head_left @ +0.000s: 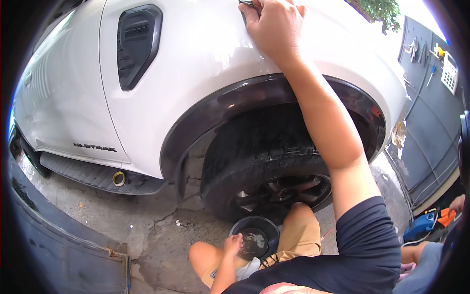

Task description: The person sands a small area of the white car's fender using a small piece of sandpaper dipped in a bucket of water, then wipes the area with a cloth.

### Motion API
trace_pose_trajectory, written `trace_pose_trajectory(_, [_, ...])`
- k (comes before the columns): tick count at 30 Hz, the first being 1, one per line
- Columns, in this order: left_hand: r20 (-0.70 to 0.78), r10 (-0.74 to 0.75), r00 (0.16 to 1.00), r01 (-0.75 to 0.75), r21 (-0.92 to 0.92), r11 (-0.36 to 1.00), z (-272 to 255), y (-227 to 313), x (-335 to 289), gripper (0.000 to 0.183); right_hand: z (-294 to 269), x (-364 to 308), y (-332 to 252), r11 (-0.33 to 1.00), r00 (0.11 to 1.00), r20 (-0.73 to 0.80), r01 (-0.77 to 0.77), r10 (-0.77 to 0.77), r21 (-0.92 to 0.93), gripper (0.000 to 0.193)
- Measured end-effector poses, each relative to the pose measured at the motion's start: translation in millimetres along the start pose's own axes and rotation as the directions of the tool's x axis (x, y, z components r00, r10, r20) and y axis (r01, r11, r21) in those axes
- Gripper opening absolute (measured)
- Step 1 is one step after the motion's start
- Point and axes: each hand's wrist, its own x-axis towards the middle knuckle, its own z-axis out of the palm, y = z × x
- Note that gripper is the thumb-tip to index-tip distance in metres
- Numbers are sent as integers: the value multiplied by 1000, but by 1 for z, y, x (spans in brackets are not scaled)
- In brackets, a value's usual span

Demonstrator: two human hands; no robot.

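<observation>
My right hand (278, 24) is raised against the white fender (210, 54) of a pickup truck, above the wheel arch. Its fingers close on a small, flat, dark piece (250, 7), partly cut off by the top edge; its kind is not clear. Low in front of me, my left hand (234, 243) has its fingers curled in, beside the rim of a black bucket (275, 234) with some liquid in it. Whether anything is inside those fingers is hidden. A light grey cloth (248, 269) lies by my leg.
The black tire (225, 181) stands close ahead under a dark fender flare (196, 117). A roll of tape (119, 179) rests on the side step (88, 174). At right are another person's leg (423, 269), a blue-and-orange machine (422, 226) and a grey metal wall (426, 127).
</observation>
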Motion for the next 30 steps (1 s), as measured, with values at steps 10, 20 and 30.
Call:
trace_pose_trajectory(10, [-8, 3, 1000, -4, -96, 995, -6, 1, 5, 31, 16, -8, 3, 972, 959, -178, 203, -221, -116, 25])
trace_pose_trajectory(20, [3, 1, 1000, 0, -31, 1000, -8, -4, 1, 33, 12, -51, 9, 980, 982, -115, 135, -153, -148, 20])
trace_pose_trajectory(30, [-12, 1, 1000, -2, -99, 995, -6, -3, -8, 32, -8, -75, 18, 985, 986, -115, 102, -119, -142, 13])
